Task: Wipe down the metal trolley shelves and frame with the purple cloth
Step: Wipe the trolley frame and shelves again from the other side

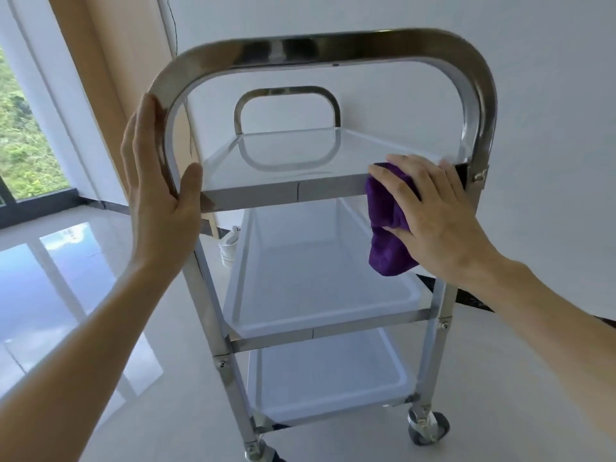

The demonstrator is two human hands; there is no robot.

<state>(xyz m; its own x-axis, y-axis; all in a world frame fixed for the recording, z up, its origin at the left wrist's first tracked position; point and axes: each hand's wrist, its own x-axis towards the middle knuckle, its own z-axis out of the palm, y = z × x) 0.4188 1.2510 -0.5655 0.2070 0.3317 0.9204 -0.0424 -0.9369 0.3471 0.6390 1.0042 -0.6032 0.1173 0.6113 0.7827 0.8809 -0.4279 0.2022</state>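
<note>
A metal trolley (316,45) with three shelves stands before me, its arched near handle close to the camera. My left hand (156,195) rests on the left post of that handle, fingers straight up the outside and thumb on the inner side. My right hand (430,211) presses the purple cloth (386,228) against the near front rail of the top shelf (283,191), close to the right post. Part of the cloth hangs down below the rail. Below it are the middle shelf (316,281) and the bottom shelf (326,378).
The trolley rolls on castor wheels (428,426) on a glossy pale floor. A white wall runs behind and to the right. At the left stand a wooden panel and a large window (20,135) with greenery outside. A small white object (228,248) lies behind the trolley.
</note>
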